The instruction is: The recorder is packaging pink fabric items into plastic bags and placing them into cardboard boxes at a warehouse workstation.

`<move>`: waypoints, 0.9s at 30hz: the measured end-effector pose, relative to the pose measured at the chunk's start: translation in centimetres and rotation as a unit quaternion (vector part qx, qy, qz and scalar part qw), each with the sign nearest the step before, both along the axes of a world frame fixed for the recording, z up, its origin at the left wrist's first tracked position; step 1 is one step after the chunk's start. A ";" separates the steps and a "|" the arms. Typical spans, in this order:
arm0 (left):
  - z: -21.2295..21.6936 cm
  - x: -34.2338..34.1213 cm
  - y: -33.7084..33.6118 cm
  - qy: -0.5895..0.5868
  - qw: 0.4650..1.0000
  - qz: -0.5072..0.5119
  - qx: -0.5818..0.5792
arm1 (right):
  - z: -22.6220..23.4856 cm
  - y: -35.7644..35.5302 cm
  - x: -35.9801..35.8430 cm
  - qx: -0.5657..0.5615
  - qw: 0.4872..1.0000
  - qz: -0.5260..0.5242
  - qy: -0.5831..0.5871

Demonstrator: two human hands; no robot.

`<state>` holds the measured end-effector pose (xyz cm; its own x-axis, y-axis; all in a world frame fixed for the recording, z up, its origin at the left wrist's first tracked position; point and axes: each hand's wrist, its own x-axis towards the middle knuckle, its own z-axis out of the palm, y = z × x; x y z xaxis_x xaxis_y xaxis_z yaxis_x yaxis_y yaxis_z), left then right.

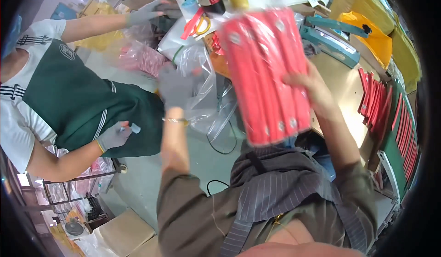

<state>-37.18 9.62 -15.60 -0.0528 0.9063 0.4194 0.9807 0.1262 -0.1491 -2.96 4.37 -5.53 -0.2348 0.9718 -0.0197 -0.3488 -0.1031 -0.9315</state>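
We hold the red bundle (266,73) raised at centre with our right hand (310,84) clasped round its right edge, gloved left hand (177,87) pinching the clear bag (206,87); a one-sided grip may let sticks slide out.

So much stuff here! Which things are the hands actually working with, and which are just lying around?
In use:
- red bundle, held up by the right hand
- clear plastic bag, at the gloved left hand

Lying about:
- teal heat sealer
- red strips on the table
- scissors
- yellow bags
- a co-worker's gloved hand, busy separately
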 end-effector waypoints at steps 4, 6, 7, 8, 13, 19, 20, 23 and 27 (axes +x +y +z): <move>-2.6 -8.2 -2.7 -0.135 0.941 0.171 -0.259 | 3.6 6.8 -10.7 0.223 0.963 0.036 -0.144; -4.7 -8.2 -5.2 -0.158 0.958 0.162 -0.175 | 3.4 8.6 -16.0 0.285 0.933 0.056 -0.214; -5.4 -8.4 -6.3 -0.156 0.970 0.121 -0.139 | 2.6 9.1 -18.7 0.305 0.920 0.080 -0.232; -6.0 -9.1 -7.9 -0.239 0.961 0.108 -0.084 | 0.8 9.0 -21.8 0.323 0.924 0.123 -0.166; -3.9 -7.1 -12.0 -0.701 0.653 0.064 0.281 | -13.1 9.7 -22.8 0.204 0.909 0.332 -0.150; -3.0 -6.5 -15.0 -0.776 0.538 0.138 0.299 | -15.3 5.5 -20.0 0.325 0.704 0.251 -0.579; -2.2 -5.3 -14.4 -0.762 0.579 0.114 0.269 | -14.6 4.3 -19.2 0.323 0.746 0.233 -0.534; -1.2 -3.2 -14.7 -0.732 0.663 0.039 0.152 | -16.1 2.2 -16.9 0.370 0.793 0.255 -0.412; 2.0 0.6 -15.3 -0.723 0.652 -0.036 0.225 | -20.0 2.7 -17.3 0.248 0.533 0.474 -0.656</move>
<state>-36.57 -5.64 -13.58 -0.6530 0.7299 0.2019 0.0595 -0.2163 0.9745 -20.30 7.05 -25.57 -0.7258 0.3913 -0.5658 0.6251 0.7185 -0.3049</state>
